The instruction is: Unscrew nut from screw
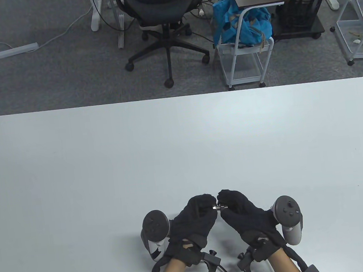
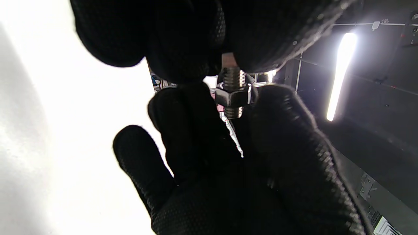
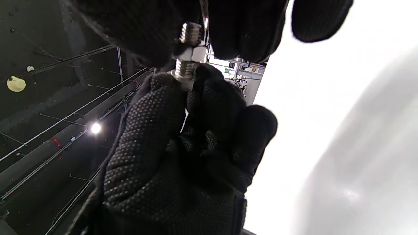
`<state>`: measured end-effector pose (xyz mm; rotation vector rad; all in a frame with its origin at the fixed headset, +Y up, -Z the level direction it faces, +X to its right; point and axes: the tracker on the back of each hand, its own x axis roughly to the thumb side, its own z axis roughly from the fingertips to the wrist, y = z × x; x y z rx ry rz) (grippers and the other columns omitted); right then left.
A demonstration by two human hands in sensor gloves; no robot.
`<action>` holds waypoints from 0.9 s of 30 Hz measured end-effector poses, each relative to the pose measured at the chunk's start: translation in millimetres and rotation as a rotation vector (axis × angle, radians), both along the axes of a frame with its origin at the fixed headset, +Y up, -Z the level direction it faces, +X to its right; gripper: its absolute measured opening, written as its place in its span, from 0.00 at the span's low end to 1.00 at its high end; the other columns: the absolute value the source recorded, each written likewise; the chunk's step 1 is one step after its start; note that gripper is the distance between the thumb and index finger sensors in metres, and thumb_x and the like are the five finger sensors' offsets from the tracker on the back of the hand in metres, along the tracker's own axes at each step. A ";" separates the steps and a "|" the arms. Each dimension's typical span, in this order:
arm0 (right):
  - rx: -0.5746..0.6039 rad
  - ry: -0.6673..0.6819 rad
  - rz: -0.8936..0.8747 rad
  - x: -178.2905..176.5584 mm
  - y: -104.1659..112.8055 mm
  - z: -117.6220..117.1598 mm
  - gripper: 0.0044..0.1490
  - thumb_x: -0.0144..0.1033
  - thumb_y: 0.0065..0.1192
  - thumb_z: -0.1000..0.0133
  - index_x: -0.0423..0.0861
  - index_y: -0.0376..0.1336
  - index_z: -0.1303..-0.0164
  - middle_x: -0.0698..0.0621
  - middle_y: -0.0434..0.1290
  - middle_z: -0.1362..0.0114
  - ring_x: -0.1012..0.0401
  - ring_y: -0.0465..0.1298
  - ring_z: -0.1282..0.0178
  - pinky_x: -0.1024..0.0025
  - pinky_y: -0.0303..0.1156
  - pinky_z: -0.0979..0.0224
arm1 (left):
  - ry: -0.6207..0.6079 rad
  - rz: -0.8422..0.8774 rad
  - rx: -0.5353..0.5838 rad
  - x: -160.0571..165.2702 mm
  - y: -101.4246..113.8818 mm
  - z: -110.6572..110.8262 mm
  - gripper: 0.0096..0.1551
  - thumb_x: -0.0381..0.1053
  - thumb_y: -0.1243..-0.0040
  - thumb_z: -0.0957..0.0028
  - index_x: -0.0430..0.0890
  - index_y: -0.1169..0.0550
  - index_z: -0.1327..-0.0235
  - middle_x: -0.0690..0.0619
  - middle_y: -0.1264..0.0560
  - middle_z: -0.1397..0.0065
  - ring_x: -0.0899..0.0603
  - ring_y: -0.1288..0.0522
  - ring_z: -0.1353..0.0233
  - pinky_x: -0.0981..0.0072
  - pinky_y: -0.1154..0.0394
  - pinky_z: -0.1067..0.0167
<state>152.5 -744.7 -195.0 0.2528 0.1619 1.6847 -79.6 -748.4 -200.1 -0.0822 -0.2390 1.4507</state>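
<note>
Your two hands meet fingertip to fingertip just above the near edge of the white table (image 1: 182,142), and the screw (image 1: 219,207) lies level between them, lifted off the tabletop. Your left hand (image 1: 195,218) pinches one end of it, the end tucked into the fingertips. Your right hand (image 1: 243,215) closes thumb and fingers around the other side, right where the nut (image 1: 217,208) sits.

From the left wrist, the hex nut (image 2: 233,97) shows clearly on the threaded shaft (image 2: 233,78), with thread visible on both sides of it, so it sits partway along and is still on. Your right thumb (image 2: 287,130) presses against one flat of the nut, a finger against the other.

From the right wrist, the same nut (image 3: 192,54) rests between gloved fingertips (image 3: 156,36), and the bare thread (image 3: 184,69) runs down into your left hand's grip.

Beyond the table's far edge stand a black office chair (image 1: 161,0) and a white cart holding a blue bag (image 1: 241,26).
</note>
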 end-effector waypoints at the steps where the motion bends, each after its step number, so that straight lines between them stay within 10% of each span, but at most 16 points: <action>1: -0.022 -0.008 0.008 0.5 -2.9 0.6 0.41 0.51 0.59 0.38 0.42 0.55 0.19 0.36 0.61 0.21 0.38 0.65 0.27 0.33 0.62 0.29 | -0.002 -0.003 0.002 0.4 0.1 0.0 0.25 0.50 0.30 0.50 0.53 0.22 0.38 0.44 0.20 0.37 0.44 0.17 0.47 0.42 0.21 0.43; 9: -0.088 -0.015 0.035 -0.8 -8.4 -0.7 0.35 0.52 0.54 0.37 0.37 0.66 0.32 0.41 0.76 0.41 0.43 0.77 0.46 0.36 0.69 0.36 | -0.006 -0.024 0.009 0.8 -0.3 -0.1 0.25 0.50 0.30 0.50 0.53 0.22 0.38 0.44 0.21 0.36 0.43 0.17 0.47 0.42 0.21 0.42; 20: 0.025 -0.013 -0.003 0.8 4.2 0.1 0.34 0.39 0.67 0.41 0.48 0.60 0.24 0.43 0.69 0.31 0.44 0.73 0.35 0.35 0.66 0.29 | 0.002 0.028 -0.004 -1.5 2.4 -0.1 0.25 0.50 0.30 0.50 0.53 0.22 0.38 0.44 0.21 0.36 0.44 0.17 0.47 0.42 0.21 0.43; 24: -0.023 -0.011 -0.004 1.5 -1.4 0.8 0.42 0.52 0.59 0.38 0.43 0.55 0.19 0.38 0.65 0.25 0.39 0.69 0.31 0.32 0.62 0.30 | 0.004 0.032 -0.003 -2.5 2.5 0.2 0.25 0.50 0.30 0.50 0.53 0.22 0.38 0.43 0.21 0.36 0.44 0.17 0.47 0.42 0.21 0.43; 27: -0.065 -0.068 0.017 2.8 -7.4 0.7 0.40 0.56 0.54 0.38 0.36 0.64 0.28 0.39 0.77 0.39 0.40 0.77 0.45 0.33 0.68 0.37 | 0.002 0.029 0.001 -2.1 2.7 0.4 0.25 0.50 0.30 0.50 0.53 0.22 0.38 0.44 0.21 0.36 0.44 0.17 0.47 0.42 0.21 0.43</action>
